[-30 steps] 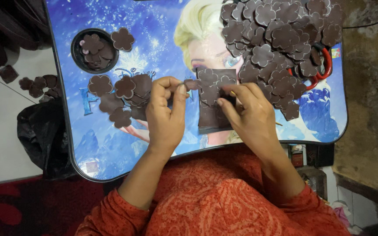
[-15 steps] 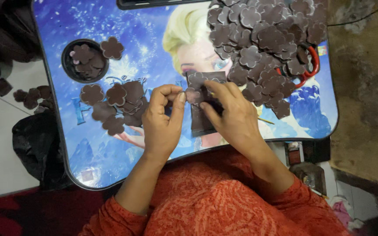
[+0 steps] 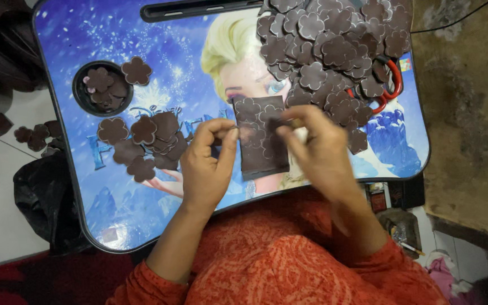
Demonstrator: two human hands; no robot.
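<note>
A dark brown rectangular sheet [image 3: 260,148] stamped with flower outlines lies on the blue printed lap table [image 3: 108,209]. My left hand [image 3: 209,165] pinches the sheet's left edge between thumb and fingers. My right hand [image 3: 317,151] presses on its right side and is blurred, its fingertips at a flower outline. A big heap of brown flower-shaped cutouts [image 3: 329,51] sits at the table's far right. A smaller cluster of cutouts [image 3: 145,141] lies left of my left hand.
The round cup recess [image 3: 101,88] in the table holds a few flower cutouts. Red-handled scissors [image 3: 393,85] peek out under the big heap. A black bag [image 3: 40,197] and loose cutouts [image 3: 32,135] lie on the floor at left.
The view has shifted so the table sits lower left in frame. Both hands stay on the sheet; my right hand has moved across it and blurs now.
</note>
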